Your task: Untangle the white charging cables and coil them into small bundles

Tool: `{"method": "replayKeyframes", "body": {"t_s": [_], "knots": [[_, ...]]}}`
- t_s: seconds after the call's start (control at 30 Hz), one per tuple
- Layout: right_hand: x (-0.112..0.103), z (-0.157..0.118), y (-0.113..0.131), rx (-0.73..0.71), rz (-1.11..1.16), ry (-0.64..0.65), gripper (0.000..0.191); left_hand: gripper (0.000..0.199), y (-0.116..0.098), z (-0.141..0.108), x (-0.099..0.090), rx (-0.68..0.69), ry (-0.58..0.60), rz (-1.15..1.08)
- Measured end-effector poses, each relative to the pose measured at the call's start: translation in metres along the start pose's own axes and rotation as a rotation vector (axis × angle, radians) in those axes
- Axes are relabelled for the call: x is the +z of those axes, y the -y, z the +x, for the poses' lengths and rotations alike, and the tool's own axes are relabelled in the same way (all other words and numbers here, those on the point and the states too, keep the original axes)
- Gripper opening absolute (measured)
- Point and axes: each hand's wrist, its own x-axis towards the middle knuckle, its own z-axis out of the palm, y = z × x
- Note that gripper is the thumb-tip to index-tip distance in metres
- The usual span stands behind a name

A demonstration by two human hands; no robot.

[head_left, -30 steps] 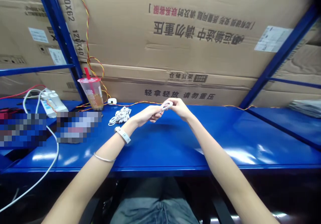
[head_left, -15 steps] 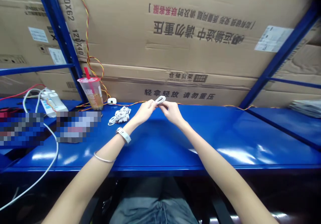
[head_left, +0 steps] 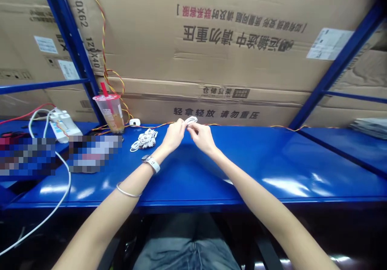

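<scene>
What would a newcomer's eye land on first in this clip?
The bright blue steel bench runs across the view, with large cardboard cartons behind it. At its middle, the left hand and right hand hold a small white cable loop, beside a bundled white cable on the bench.

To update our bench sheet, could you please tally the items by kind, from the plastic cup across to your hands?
White cable coil in left hand and right hand: 1
Coiled white cable bundle: 1
Small white plug: 1
Plastic cup with red straw: 1
Twisted red-and-yellow wire: 1
Total: 5
</scene>
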Motion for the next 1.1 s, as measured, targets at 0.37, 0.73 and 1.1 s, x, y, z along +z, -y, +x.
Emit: {"method": "replayKeyframes", "body": {"t_s": [0.37, 0.73, 1.1], "knots": [[-0.006, 0.004, -0.007, -0.34, -0.605, 0.017, 0.027, 0.029, 0.003, -0.002, 0.0, 0.022, 0.162, 0.139], [-0.005, 0.005, -0.028, -0.35, -0.179, 0.048, 0.019, 0.03, 0.01, -0.005, 0.0, 0.12, 0.338, 0.065], [-0.008, 0.007, -0.029, -0.291, -0.081, 0.024, 0.01, 0.021, 0.01, -0.004, -0.003, 0.182, 0.396, 0.072]]}}
